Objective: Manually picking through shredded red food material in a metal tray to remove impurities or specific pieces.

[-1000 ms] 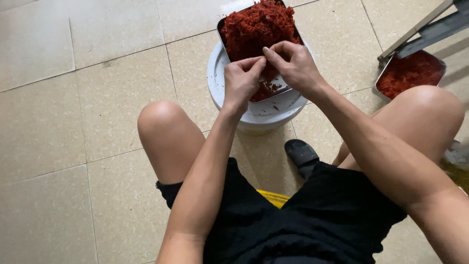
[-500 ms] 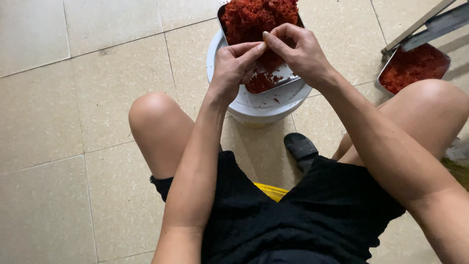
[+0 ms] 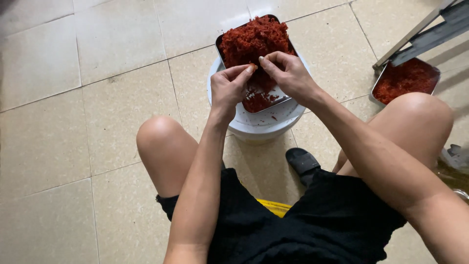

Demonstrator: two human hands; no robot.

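A metal tray (image 3: 284, 100) heaped with shredded red food (image 3: 253, 40) rests on top of a white bucket (image 3: 259, 126) on the tiled floor between my knees. My left hand (image 3: 228, 88) and my right hand (image 3: 289, 74) hover over the near end of the tray, fingertips almost touching. Both pinch a small piece of the red shreds between thumb and forefinger. Loose crumbs of the red food lie on the near part of the tray beneath my hands.
A second metal tray (image 3: 406, 79) of red shredded food sits on the floor at the right, beneath a slanted metal frame (image 3: 426, 30). A black sandal (image 3: 303, 161) is by my right leg. A yellow stool edge (image 3: 274, 207) shows under me.
The view has shifted, so the bucket and tray sit lower in the picture. My hands stay over the near end of the tray, fingertips drawn closer together on the shreds.
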